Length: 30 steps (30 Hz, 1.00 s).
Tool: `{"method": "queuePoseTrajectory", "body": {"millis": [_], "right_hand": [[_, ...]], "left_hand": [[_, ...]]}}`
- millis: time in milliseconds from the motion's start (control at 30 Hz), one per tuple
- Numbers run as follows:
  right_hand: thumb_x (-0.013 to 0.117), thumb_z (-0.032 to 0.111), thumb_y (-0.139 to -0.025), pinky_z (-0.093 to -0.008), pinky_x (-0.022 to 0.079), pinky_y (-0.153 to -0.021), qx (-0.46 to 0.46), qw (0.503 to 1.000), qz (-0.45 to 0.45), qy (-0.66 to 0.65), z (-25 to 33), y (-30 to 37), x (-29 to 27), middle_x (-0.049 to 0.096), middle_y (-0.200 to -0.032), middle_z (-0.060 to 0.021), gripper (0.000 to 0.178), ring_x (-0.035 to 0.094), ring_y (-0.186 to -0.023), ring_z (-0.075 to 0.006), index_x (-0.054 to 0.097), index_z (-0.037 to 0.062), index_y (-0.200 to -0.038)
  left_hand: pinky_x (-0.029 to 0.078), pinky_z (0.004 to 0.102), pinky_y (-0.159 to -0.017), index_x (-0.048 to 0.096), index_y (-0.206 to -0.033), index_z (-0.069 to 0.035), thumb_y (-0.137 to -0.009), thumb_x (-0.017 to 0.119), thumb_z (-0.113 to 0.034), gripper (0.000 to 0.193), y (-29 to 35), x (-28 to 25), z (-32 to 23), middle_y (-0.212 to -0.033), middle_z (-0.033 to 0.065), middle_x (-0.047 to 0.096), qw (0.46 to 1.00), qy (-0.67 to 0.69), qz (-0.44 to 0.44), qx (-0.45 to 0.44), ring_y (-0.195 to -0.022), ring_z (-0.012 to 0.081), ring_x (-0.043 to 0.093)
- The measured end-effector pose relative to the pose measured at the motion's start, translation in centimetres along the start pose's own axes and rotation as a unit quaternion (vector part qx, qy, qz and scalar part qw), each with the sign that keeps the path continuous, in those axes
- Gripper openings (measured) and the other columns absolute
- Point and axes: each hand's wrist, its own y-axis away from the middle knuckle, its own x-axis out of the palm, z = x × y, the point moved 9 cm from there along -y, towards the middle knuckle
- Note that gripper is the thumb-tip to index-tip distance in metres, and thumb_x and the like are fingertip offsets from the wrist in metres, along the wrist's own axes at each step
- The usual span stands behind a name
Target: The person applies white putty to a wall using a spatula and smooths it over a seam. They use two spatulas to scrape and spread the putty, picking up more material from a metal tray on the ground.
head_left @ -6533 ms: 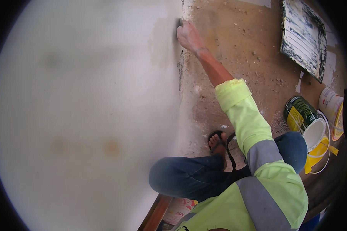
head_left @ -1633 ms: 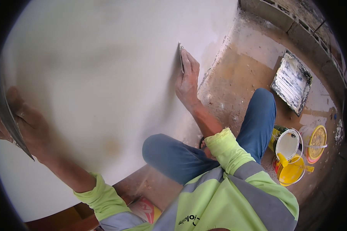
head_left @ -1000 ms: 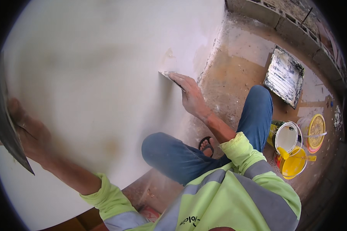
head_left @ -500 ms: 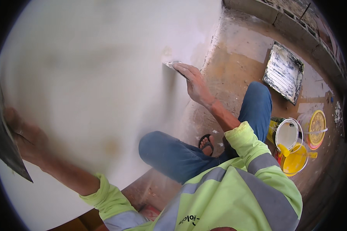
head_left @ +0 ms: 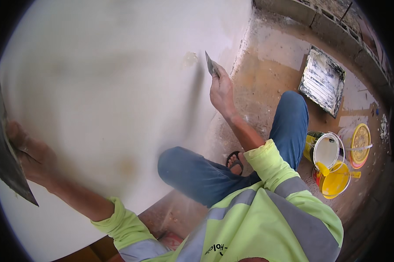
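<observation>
A pale, smooth wall (head_left: 118, 87) fills the left and middle of the view. My right hand (head_left: 222, 92) is closed on a putty knife (head_left: 209, 62), whose blade points up and away. A small beige patch (head_left: 189, 59) marks the wall just left of that blade. I cannot tell whether the blade touches the wall. At the far left, my left hand (head_left: 33, 153) grips a large flat dark plate (head_left: 5, 148) with a pointed lower corner, perhaps a plasterer's hawk. Its fingers are partly hidden behind the plate.
A white-smeared paint tray (head_left: 323, 81) lies on the dirty floor (head_left: 267, 65) at right. Nearer are a white-lidded bucket (head_left: 326, 149), a yellow-lidded bucket (head_left: 360, 144) and an open yellow bucket (head_left: 335, 181). A low block wall (head_left: 332, 28) runs along the far right.
My right hand has turned the putty knife from pointing left to pointing up, and its blade has moved right, away from the beige patch. My left hand has barely moved.
</observation>
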Motion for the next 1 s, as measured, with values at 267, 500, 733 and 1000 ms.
{"method": "queuePoseTrajectory", "body": {"millis": [267,500,733,1000], "right_hand": [[0.043,0.001,-0.095,-0.0325,0.044,-0.098,0.134,0.974,0.089,-0.158,0.3,-2.1,2.1,0.064,-0.117,-0.0175,0.032,0.061,-0.108,-0.0255,0.058,-0.0003,-0.123],[0.048,-0.010,-0.083,-0.0391,0.045,-0.099,-0.148,0.977,0.151,0.032,4.5,1.2,0.8,0.064,-0.121,-0.0094,0.045,0.059,-0.112,-0.0300,0.063,0.0100,-0.120],[0.043,-0.011,-0.086,-0.0380,0.045,-0.099,-0.055,0.995,0.071,-0.041,2.1,-3.7,0.5,0.063,-0.123,-0.0111,0.043,0.059,-0.113,-0.0297,0.062,0.0075,-0.120],[0.049,-0.016,-0.073,-0.0393,0.044,-0.099,-0.203,0.958,0.196,0.054,3.7,0.6,1.3,0.063,-0.123,-0.0073,0.056,0.058,-0.114,-0.0270,0.062,0.0108,-0.121]], "left_hand": [[0.051,0.0367,-0.065,0.065,-0.092,0.008,-0.102,0.042,-0.023,0.040,0.2,0.6,1.1,-0.083,0.0167,0.067,0.999,-0.006,0.032,-0.011,-0.067,0.0286,0.062],[0.053,0.0386,-0.067,0.064,-0.101,0.008,-0.102,0.042,-0.025,0.040,-0.4,-0.3,-1.6,-0.094,0.0211,0.067,0.998,0.006,-0.028,-0.051,-0.076,0.0293,0.065],[0.052,0.0392,-0.078,0.061,-0.106,0.013,-0.100,0.048,-0.017,0.033,-0.2,-0.3,-2.1,-0.102,0.0247,0.066,0.996,0.066,-0.043,-0.042,-0.086,0.0329,0.065],[0.053,0.0341,-0.072,0.063,-0.108,0.009,-0.103,0.045,-0.023,0.038,-0.3,0.1,-1.7,-0.097,0.0210,0.068,0.997,0.041,-0.006,-0.064,-0.082,0.0273,0.065]]}}
